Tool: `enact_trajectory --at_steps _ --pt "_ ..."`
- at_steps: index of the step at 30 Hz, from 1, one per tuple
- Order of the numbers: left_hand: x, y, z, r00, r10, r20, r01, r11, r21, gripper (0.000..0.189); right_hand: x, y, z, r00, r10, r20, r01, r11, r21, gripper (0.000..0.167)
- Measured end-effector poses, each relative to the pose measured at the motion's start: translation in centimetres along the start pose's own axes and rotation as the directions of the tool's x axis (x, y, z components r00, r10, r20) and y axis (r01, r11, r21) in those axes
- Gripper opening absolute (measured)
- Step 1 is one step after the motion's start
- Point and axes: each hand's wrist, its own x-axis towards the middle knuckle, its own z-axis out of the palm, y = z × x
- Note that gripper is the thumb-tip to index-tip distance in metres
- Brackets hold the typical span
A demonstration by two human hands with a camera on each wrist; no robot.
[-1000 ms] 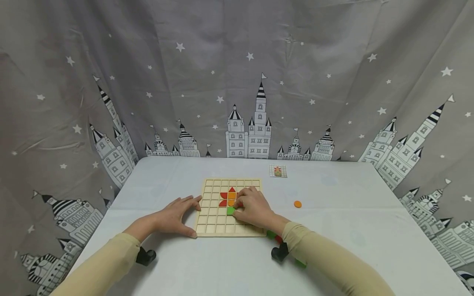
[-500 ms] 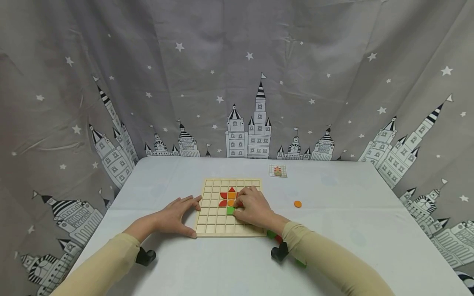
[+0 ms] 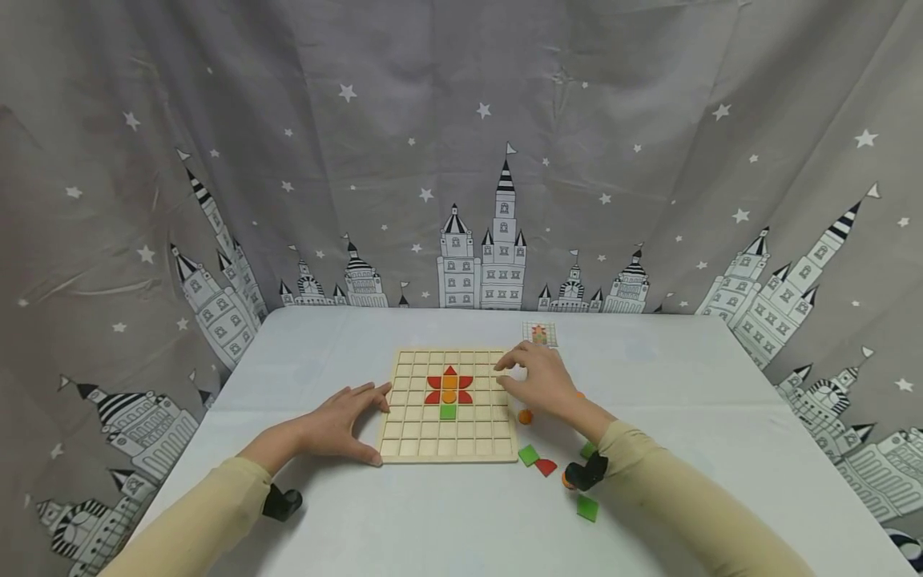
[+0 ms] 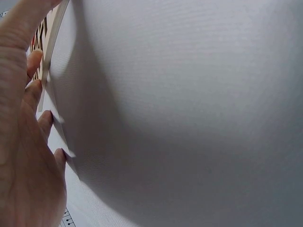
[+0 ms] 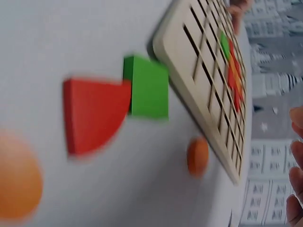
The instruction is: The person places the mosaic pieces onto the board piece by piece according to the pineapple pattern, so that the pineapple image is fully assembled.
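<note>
The right hand (image 3: 541, 380), thumb and fingers parted, is over the right side of the grid board (image 3: 411, 446); the left hand (image 3: 348, 421), fingers spread, touches its left edge. Coloured pieces (image 3: 448, 412) sit mid-board; loose pieces (image 3: 529, 455) lie on the desk (image 3: 433, 517).

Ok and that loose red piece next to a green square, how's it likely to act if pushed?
The red piece is probably stiff, judging by its thick, straight-edged sides. Lying flat, it should slide rather than roll or tip. Pushed toward the green square right beside it, it would likely nudge that along.
</note>
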Motion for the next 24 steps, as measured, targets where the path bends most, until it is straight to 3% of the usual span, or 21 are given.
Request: enact_trajectory --at_steps 4,10,24 --pt "0.0 -0.1 0.0 1.0 -0.006 0.002 0.006 1.0 0.001 0.075 -0.9 1.6 -1.6 1.0 0.009 -0.028 -0.009 1.0 -0.011 0.015" --pt "0.1 -0.2 0.1 1.0 -0.007 0.001 0.007 1.0 -0.01 0.074 -2.6 4.2 -3.2 0.999 0.05 0.02 -0.049 0.999 -0.015 0.025" --pt "0.0 -0.3 0.2 1.0 -0.002 -0.004 0.002 1.0 0.004 0.075 -6.1 10.9 -5.0 0.986 0.154 0.063 -0.148 0.985 -0.086 0.033"
